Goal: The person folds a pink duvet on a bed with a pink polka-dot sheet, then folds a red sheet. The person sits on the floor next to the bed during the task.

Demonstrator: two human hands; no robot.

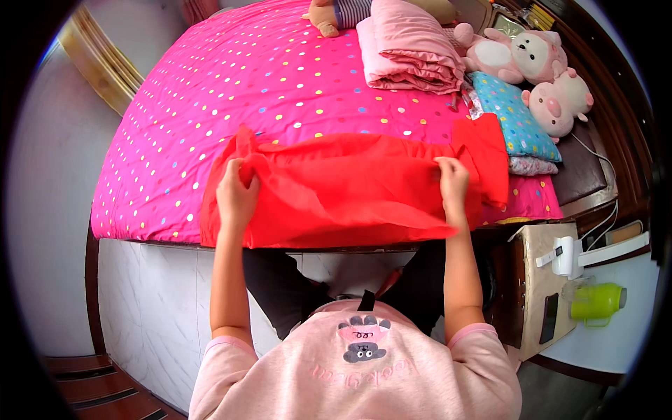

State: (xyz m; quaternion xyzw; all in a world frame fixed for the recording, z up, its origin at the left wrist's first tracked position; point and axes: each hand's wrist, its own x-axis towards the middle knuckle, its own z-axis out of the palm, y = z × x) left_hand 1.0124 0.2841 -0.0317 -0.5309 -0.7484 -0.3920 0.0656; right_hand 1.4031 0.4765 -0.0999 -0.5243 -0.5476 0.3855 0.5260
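Observation:
A red cloth garment [341, 184] lies partly spread along the near edge of the bed, with a sleeve-like part stretching to the right. My left hand [237, 191] pinches its fabric on the left side. On the right, my right hand [452, 181] grips the upper edge of the same cloth between thumb and fingers. Between both hands the cloth is raised a little and its lower flap is blurred. Under it lies a pink bedspread with coloured dots [210, 105].
A folded pink quilt [415, 52], plush toys [556, 105] and a blue pillow [514, 118] lie towards the headboard. At right, a bedside cabinet [535, 294] holds a phone [549, 317]; a green jug [596, 303] stands beside it.

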